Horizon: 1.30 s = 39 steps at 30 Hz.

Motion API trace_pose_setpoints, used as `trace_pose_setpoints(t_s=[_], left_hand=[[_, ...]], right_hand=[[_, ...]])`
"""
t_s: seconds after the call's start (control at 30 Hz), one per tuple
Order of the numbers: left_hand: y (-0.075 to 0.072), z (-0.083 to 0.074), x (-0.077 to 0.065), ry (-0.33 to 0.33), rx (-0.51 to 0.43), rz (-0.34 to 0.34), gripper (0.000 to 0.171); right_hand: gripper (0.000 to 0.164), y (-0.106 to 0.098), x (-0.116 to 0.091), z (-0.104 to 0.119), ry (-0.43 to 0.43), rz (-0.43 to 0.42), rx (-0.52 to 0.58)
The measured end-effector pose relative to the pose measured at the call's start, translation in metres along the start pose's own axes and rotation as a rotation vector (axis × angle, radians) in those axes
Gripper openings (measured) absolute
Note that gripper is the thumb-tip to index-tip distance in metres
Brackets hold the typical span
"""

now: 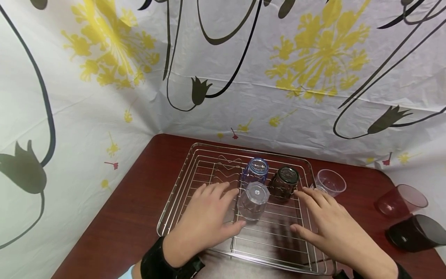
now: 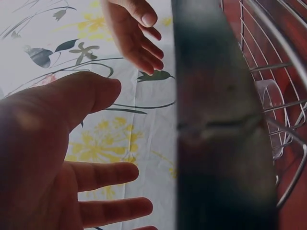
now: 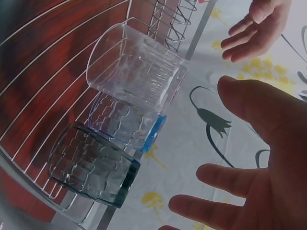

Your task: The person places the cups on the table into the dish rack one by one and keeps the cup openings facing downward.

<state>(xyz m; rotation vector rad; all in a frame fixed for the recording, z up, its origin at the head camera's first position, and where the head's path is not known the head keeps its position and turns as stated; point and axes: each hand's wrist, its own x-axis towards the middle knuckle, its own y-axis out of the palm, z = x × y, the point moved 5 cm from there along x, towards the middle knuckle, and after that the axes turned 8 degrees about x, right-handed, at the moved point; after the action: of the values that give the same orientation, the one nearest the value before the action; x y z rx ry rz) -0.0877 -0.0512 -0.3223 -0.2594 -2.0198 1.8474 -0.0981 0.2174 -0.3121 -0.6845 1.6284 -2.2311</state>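
My left hand [image 1: 209,217] hovers over the wire rack with its fingers spread, just left of an upside-down clear glass [image 1: 253,205]. My right hand [image 1: 329,223] is held over the rack's right side, fingers extended and thumb apart. Its fingertips come close to an upside-down dark grey glass [image 1: 283,186] in the head view. Behind the clear glass, a blue-tinted glass [image 1: 256,170] also stands bottom up. In the right wrist view the clear glass [image 3: 136,67], blue glass [image 3: 127,120] and dark glass [image 3: 93,163] line up on the wires. Both palms hold nothing.
The wire rack [image 1: 271,236] sits in a shallow metal tray [image 1: 174,205] on a dark red table [image 1: 115,228]. Right of it are a clear cup [image 1: 331,182], a reddish cup [image 1: 400,201] and a black cup [image 1: 416,233]. A flower-patterned cloth [image 1: 251,100] hangs behind.
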Motion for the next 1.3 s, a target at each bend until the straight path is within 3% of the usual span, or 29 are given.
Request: trace_pose_setpoints(t_s=[0.63, 0.97, 1.3], left_hand=[[0.01, -0.001, -0.006, -0.004, -0.03, -0.049, 0.07], [0.012, -0.002, -0.007, -0.001, -0.028, -0.047, 0.069], [0.012, -0.002, -0.009, -0.002, -0.037, -0.068, 0.068]], right_hand=[[0.081, -0.007, -0.002, -0.022, 0.064, 0.027, -0.004], [0.077, -0.007, -0.002, -0.057, 0.1, -0.006, 0.022], [0.075, 0.002, 0.001, -0.105, 0.203, 0.054, 0.069]])
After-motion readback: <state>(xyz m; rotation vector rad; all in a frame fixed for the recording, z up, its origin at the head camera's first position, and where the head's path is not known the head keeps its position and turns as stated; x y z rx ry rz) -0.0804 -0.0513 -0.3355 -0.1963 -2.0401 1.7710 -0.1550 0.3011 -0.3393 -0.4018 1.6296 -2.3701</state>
